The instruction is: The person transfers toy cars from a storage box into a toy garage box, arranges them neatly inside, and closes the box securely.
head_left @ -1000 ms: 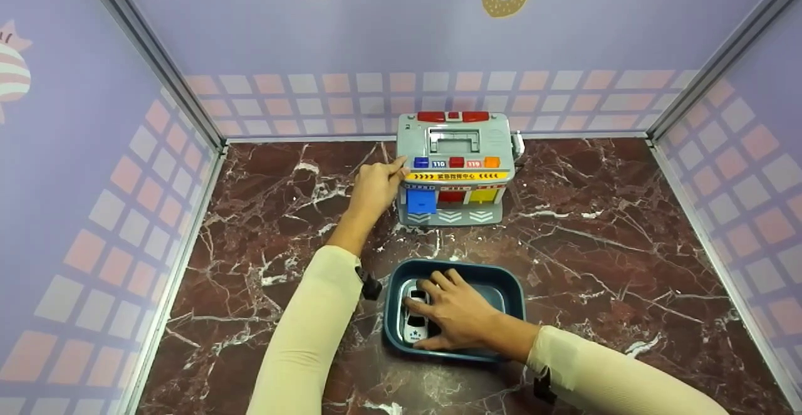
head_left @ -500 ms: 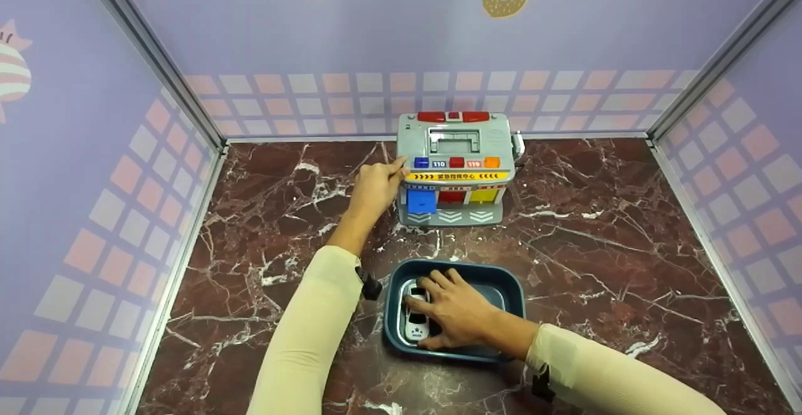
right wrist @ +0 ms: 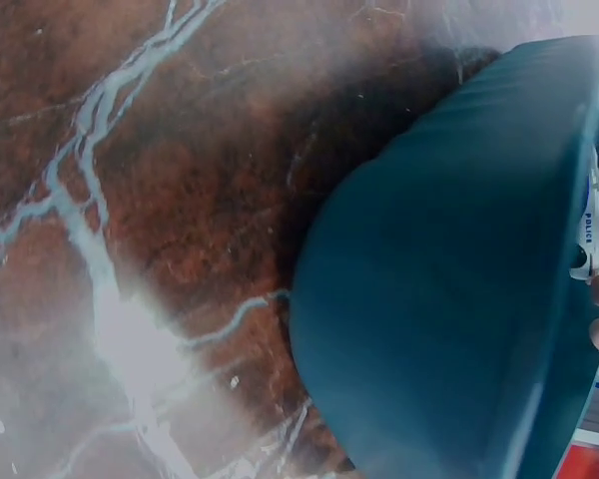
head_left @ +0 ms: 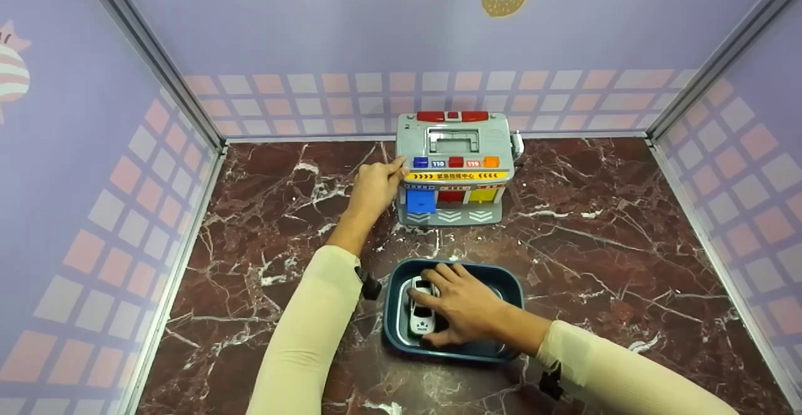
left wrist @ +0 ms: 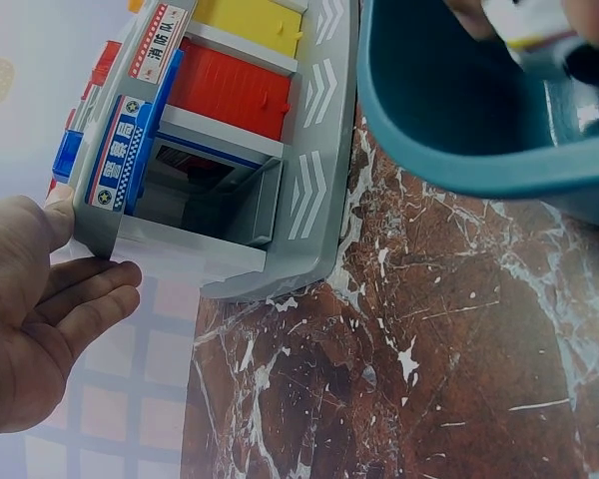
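Observation:
A white toy police car (head_left: 423,318) is in my right hand (head_left: 467,305), fingers curled over it, inside a dark teal bin (head_left: 390,315). In the right wrist view, fingertips touch the police car (right wrist: 591,225) beyond the bin's wall (right wrist: 449,259). My left hand (head_left: 374,186) holds the front left roof corner of a grey toy emergency station (head_left: 489,142). In the left wrist view, the left hand (left wrist: 30,309) lies at that corner, lower fingers extended beside the wall. The station's blue door (left wrist: 150,110) is swung up, exposing its bay; the red door (left wrist: 230,90) and yellow door (left wrist: 250,22) are down.
The station stands on a dark red marbled tabletop (head_left: 282,227) near the back wall (head_left: 401,32). The bin is in front of it, a short gap away. A white part (head_left: 517,144) sticks out from the station's right side. Patterned panels (head_left: 94,227) enclose the sides.
My right hand has shifted slightly to the right and away from me with the police car, which has come off the bin's left side. The left hand stays at the station's corner.

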Demonstrator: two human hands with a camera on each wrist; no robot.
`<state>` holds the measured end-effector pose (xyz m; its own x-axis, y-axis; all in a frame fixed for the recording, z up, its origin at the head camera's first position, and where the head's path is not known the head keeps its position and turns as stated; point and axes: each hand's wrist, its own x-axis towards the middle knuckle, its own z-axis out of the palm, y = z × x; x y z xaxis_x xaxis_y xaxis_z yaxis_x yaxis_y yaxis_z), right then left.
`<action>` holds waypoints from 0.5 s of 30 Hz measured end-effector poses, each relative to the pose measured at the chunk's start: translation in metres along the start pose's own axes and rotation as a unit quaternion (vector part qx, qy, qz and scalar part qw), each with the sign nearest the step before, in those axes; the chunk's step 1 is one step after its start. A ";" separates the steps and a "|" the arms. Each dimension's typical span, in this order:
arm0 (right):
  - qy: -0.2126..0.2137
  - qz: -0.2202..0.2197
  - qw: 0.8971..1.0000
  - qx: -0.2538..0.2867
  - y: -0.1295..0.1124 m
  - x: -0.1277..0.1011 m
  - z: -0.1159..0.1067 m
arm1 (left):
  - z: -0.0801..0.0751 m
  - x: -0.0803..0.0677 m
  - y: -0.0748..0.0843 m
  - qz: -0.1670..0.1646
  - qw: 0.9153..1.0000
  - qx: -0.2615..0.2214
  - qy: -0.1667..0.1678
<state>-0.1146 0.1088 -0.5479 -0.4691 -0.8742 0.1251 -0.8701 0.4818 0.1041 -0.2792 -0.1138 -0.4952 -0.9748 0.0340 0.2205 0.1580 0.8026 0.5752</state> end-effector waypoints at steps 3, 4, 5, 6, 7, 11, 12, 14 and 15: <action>0.006 -0.002 1.000 0.004 0.002 -0.001 -0.006 | 0.000 0.000 0.000 -0.004 1.000 0.000 -0.002; 0.007 -0.002 1.000 0.004 0.003 -0.001 -0.008 | 0.000 0.000 0.000 -0.005 1.000 -0.001 -0.003; 0.009 -0.002 1.000 0.004 0.004 -0.001 -0.009 | 0.000 0.000 0.000 -0.005 1.000 -0.002 -0.003; 0.009 -0.002 1.000 0.005 0.004 -0.001 -0.011 | 0.000 0.000 0.000 -0.005 1.000 -0.003 -0.004; 0.010 -0.001 1.000 0.006 0.005 -0.001 -0.012 | 0.000 0.000 0.000 -0.005 1.000 -0.003 -0.004; 0.013 -0.001 1.000 0.008 0.008 -0.001 -0.016 | -0.001 0.000 0.000 -0.007 1.000 0.001 -0.005; 0.014 -0.001 1.000 0.010 0.009 -0.001 -0.017 | -0.001 0.000 0.000 -0.008 1.000 0.002 -0.004; 0.016 -0.002 1.000 0.010 0.011 -0.001 -0.019 | -0.001 0.000 0.000 -0.008 1.000 0.003 -0.003; 0.018 -0.002 1.000 0.012 0.012 -0.002 -0.020 | -0.001 0.000 0.000 -0.007 1.000 0.002 -0.003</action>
<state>-0.1216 0.1174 -0.5272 -0.4605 -0.8731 0.1603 -0.8753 0.4767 0.0816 -0.2788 -0.1141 -0.4943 -0.9776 0.0263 0.2086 0.1443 0.8055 0.5748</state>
